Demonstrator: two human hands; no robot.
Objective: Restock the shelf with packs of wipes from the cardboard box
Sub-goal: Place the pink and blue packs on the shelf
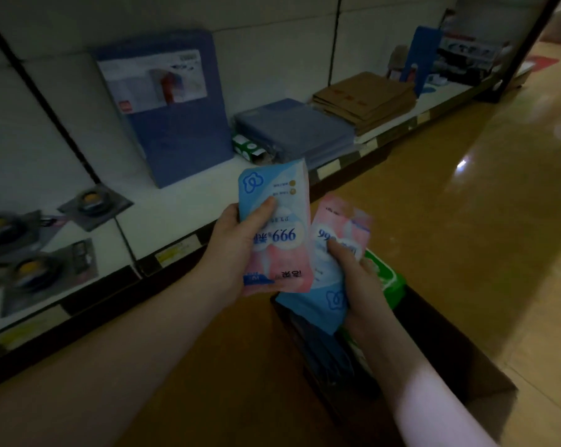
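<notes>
My left hand (237, 250) grips a blue and pink pack of wipes (280, 201) upright, just in front of the low white shelf (182, 204). To its right, my right hand (359, 285) holds a second pack of the same kind (332, 253), tilted, above the cardboard box (459, 359) on the floor. A green-lidded pack (388, 279) sticks out of the box behind my right hand. The box's inside is dark and mostly hidden.
On the shelf stand a tall blue package (172, 108), a flat blue pack (292, 127), stacked brown folders (366, 98) and, at left, several carded round items (92, 201). Price tags line the shelf edge. Glossy brown floor (466, 204) stretches to the right.
</notes>
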